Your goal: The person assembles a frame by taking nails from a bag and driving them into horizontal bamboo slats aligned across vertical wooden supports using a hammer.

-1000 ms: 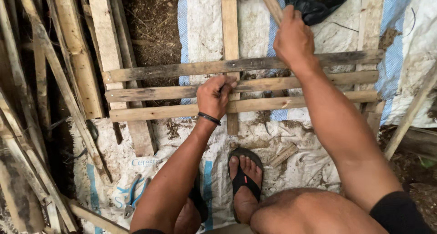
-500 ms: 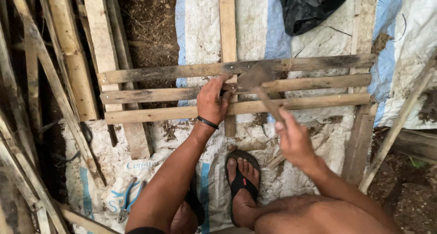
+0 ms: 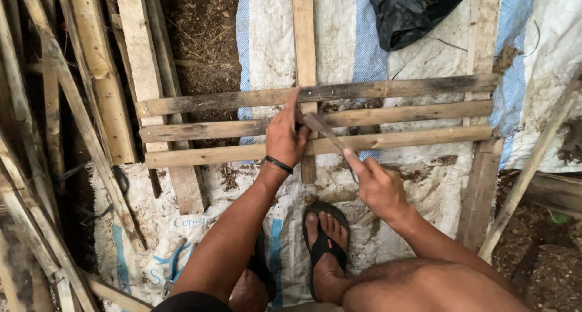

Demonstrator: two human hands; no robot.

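Hammer (image 3: 324, 133) now lies low across the middle slat, where half a second ago its head sat higher on the frame and a second ago the right hand was raised near the top edge. Its long axis runs diagonally, from the head at the centre of the frame, just beside the left hand's fingers, down and to the right into the right hand (image 3: 379, 187), which is closed around the lower end of the handle.

The left hand (image 3: 285, 136) has stayed at the same spot, centre of the frame, fingers loosely curled with the forefinger stretched up to the top slat; whether it pinches a nail I cannot tell. A dark band circles its wrist.

The wooden frame (image 3: 412, 112) has three long slats running left to right, nailed over upright boards, one of them passing under the left hand.

Beneath lies a white woven sack (image 3: 267, 45) with blue stripes running top to bottom, with blue printing at the lower left. A black plastic bag (image 3: 412, 12) sits at the upper right. A foot in a black sandal (image 3: 324, 245) rests at lower centre.
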